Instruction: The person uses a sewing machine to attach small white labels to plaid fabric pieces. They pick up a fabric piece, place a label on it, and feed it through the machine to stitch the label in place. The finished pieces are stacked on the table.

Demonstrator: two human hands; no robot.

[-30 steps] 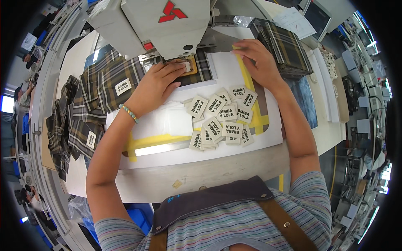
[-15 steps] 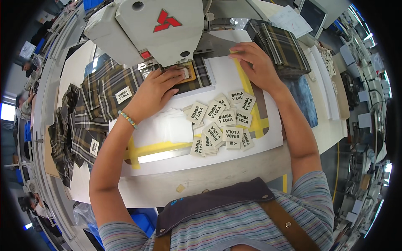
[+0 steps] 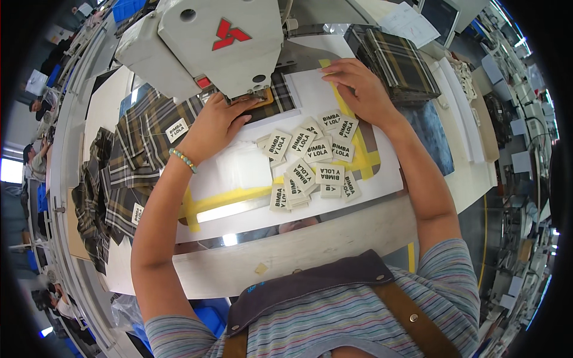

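Note:
My left hand (image 3: 218, 125), fingers extended, rests at the orange clamp frame (image 3: 268, 95) under a pale industrial machine head (image 3: 215, 53), over a plaid piece (image 3: 283, 101); some fingertips are hidden. My right hand (image 3: 364, 95) has loosely curved, separated fingers on the right part of a white board (image 3: 239, 221), at its yellow tape (image 3: 369, 161). Several cream printed labels (image 3: 316, 152) lie scattered on the board between my hands, beside white backing squares (image 3: 242, 164). Left of my left hand lie rumpled plaid fabric pieces (image 3: 137, 140), some bearing labels.
A stack of folded plaid pieces (image 3: 403, 65) sits at back right, near papers (image 3: 409, 27) and a monitor (image 3: 436, 18). A long cardboard box (image 3: 483, 113) lies on the right. Blue bins (image 3: 209, 319) are below the table. Co-workers (image 3: 42, 155) are at the far left.
The white board has shifted back with both hands on it, exposing a shiny metal strip along its front edge. The view has also shifted slightly, moving the machine head left in the picture.

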